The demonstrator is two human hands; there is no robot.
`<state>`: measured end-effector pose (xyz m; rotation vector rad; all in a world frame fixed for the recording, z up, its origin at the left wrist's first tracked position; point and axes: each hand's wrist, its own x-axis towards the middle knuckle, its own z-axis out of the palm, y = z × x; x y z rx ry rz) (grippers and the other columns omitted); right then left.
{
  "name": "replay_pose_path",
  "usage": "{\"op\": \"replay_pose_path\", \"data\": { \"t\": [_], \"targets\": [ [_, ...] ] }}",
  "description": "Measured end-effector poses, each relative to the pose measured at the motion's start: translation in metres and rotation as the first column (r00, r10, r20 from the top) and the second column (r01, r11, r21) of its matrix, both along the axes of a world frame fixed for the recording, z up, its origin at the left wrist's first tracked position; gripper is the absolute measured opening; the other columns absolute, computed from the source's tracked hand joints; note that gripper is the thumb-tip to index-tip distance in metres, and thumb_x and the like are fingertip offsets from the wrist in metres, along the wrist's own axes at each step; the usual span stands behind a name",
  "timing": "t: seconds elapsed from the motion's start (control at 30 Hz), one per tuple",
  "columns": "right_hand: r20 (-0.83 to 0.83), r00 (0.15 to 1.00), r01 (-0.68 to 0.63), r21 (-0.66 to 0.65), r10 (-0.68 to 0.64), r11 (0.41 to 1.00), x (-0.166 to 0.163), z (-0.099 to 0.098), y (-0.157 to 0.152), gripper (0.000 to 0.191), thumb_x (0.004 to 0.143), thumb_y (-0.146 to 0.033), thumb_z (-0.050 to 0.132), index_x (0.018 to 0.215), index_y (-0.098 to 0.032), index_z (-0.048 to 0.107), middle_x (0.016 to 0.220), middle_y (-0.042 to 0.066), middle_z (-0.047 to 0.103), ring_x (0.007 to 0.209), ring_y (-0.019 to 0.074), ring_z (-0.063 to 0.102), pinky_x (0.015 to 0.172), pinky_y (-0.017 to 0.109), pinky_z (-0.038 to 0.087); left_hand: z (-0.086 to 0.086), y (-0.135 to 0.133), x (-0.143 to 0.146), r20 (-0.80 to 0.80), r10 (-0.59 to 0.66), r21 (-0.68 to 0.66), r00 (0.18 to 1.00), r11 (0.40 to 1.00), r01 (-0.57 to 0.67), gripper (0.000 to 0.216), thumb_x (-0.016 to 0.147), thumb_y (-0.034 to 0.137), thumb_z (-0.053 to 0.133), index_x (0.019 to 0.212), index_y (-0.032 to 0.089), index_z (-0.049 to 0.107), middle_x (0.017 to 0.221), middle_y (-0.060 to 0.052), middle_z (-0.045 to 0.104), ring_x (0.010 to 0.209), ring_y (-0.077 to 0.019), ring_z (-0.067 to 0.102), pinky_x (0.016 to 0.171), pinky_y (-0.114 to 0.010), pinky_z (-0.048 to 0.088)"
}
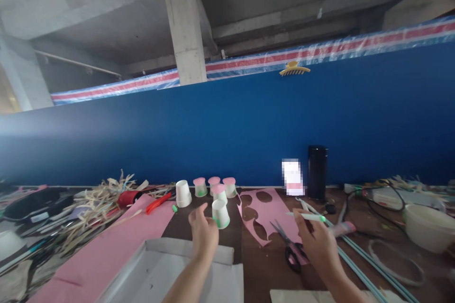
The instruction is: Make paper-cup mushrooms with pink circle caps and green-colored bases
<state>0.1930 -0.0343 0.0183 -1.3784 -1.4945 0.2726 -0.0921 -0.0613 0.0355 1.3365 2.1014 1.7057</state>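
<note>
My left hand [205, 231] is beside an upside-down white paper cup [220, 213] with green along its lower rim; its fingers are apart, and I cannot tell whether they touch the cup. In my right hand [318, 241] is a white marker with a green end [309, 217], held level above the cut pink paper [272, 203]. Behind the near cup stand several upturned cups with pink round tops, one of them a pink-topped cup [219, 194]. A plain white cup [183, 194] stands to their left. Black-handled scissors [292, 251] lie below my right hand, on the pink paper's edge.
An open white box [170, 265] lies in front, beside a pink sheet [117, 251]. Red-handled pliers [158, 203] and paper strips [103, 194] are at left. A black bottle [317, 173], pale blue rods [366, 267] and a white tub [428, 227] stand or lie at right.
</note>
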Motion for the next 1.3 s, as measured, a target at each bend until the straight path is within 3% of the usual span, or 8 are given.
{"op": "replay_pose_path", "data": {
  "t": [0.07,0.2,0.33,0.47,0.63,0.9,1.1,1.3],
  "targets": [
    [-0.009,1.000,0.020,-0.005,-0.020,1.000,0.002,0.001,0.000,0.045,0.085,-0.054,0.041,0.097,-0.018,0.065,0.091,0.009,0.070,0.075,0.0213,0.064,0.067,0.029,0.046,-0.001,-0.012,0.018,-0.140,-0.150,0.098,0.979,0.982,0.165,0.039,0.071,0.005,0.044,0.104,0.018,0.059,0.108,-0.012,0.055,0.096,-0.0223,0.058,0.083,-0.038,0.048],
    [-0.016,0.998,0.058,-0.058,-0.059,0.997,0.006,0.002,0.001,0.049,0.083,-0.057,0.041,0.094,-0.016,0.065,0.071,0.007,0.069,0.065,0.0212,0.063,0.062,0.029,0.044,-0.005,-0.016,0.069,-0.187,-0.393,0.077,0.900,0.908,0.412,0.035,0.075,0.005,0.040,0.100,0.020,0.059,0.101,-0.008,0.059,0.097,-0.0199,0.058,0.085,-0.035,0.047],
    [-0.064,0.991,0.105,-0.186,-0.118,0.977,0.011,0.000,0.005,0.048,0.081,-0.061,0.040,0.071,-0.018,0.062,0.052,0.002,0.062,0.053,0.0183,0.059,0.053,0.026,0.040,-0.018,-0.001,0.105,-0.199,-0.486,0.104,0.851,0.853,0.512,0.034,0.077,0.004,0.038,0.098,0.018,0.059,0.101,-0.009,0.058,0.095,-0.0192,0.058,0.085,-0.035,0.047],
    [-0.091,0.987,0.101,-0.260,-0.129,0.960,0.018,-0.004,0.011,0.051,0.081,-0.062,0.036,0.058,-0.021,0.053,0.046,0.000,0.056,0.046,0.0151,0.054,0.046,0.024,0.036,-0.037,0.007,0.112,-0.247,-0.568,0.117,0.785,0.786,0.606,0.031,0.083,0.008,0.035,0.098,0.019,0.060,0.098,-0.009,0.059,0.093,-0.0188,0.059,0.083,-0.034,0.049],
    [0.041,0.984,0.178,-0.298,-0.174,0.938,0.030,-0.005,0.015,0.053,0.080,-0.064,0.036,0.049,-0.021,0.046,0.041,-0.001,0.050,0.043,0.0138,0.051,0.044,0.023,0.033,-0.044,0.009,0.105,-0.286,-0.615,0.080,0.735,0.749,0.658,0.028,0.084,0.011,0.037,0.095,0.019,0.062,0.097,-0.009,0.061,0.093,-0.0189,0.059,0.082,-0.033,0.049],
    [0.233,0.940,0.325,-0.383,-0.250,0.865,0.091,0.003,0.008,0.051,0.074,-0.064,0.045,0.048,-0.023,0.059,0.048,0.005,0.060,0.045,0.0189,0.056,0.048,0.027,0.037,-0.043,0.011,0.103,-0.291,-0.632,0.042,0.719,0.742,0.669,0.029,0.084,0.013,0.037,0.093,0.020,0.063,0.098,-0.010,0.062,0.096,-0.0204,0.059,0.084,-0.033,0.049],
    [0.323,0.910,0.391,-0.459,-0.260,0.798,0.122,0.004,0.002,0.047,0.070,-0.062,0.049,0.054,-0.021,0.067,0.054,0.013,0.065,0.053,0.0267,0.064,0.053,0.036,0.044,-0.046,0.008,0.103,-0.317,-0.630,0.040,0.709,0.738,0.674,0.028,0.083,0.011,0.039,0.092,0.022,0.063,0.096,-0.008,0.063,0.094,-0.0187,0.060,0.086,-0.031,0.048],
    [0.371,0.874,0.474,-0.515,-0.312,0.714,0.123,0.004,0.001,0.054,0.068,-0.066,0.047,0.061,-0.018,0.071,0.074,0.021,0.070,0.071,0.0369,0.068,0.058,0.045,0.046,-0.049,0.009,0.103,-0.341,-0.642,0.018,0.687,0.726,0.687,0.027,0.081,0.009,0.039,0.091,0.021,0.062,0.095,-0.008,0.063,0.093,-0.0188,0.060,0.088,-0.033,0.048]
  ]
}}
